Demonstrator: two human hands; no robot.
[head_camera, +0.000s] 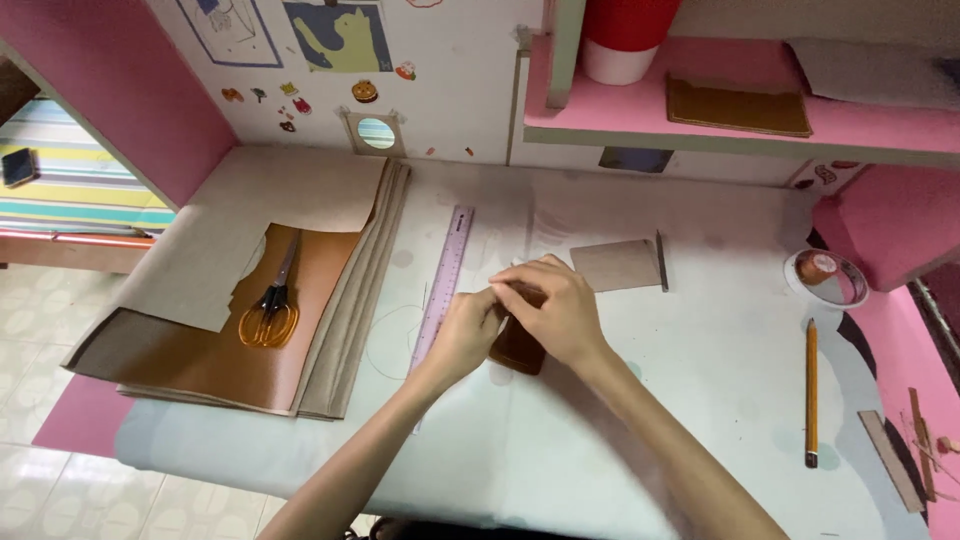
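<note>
Both my hands meet at the middle of the table over a small dark brown leather piece (520, 350). My left hand (468, 330) pinches its upper left edge with closed fingers. My right hand (556, 308) lies over its top and grips it, hiding most of the piece. A thin thread (385, 345) loops on the table to the left of my left hand. A pale purple ruler (445, 280) lies lengthwise just left of my hands, partly under my left wrist.
Yellow-handled scissors (270, 308) rest on a stack of brown leather and grey sheets (200, 350) at the left. A tan rectangular piece (615, 265) lies behind my hands. At the right are a pencil (811, 390), a small round dish (828, 278) and narrow strips (895, 460). A pink shelf (720, 120) stands behind.
</note>
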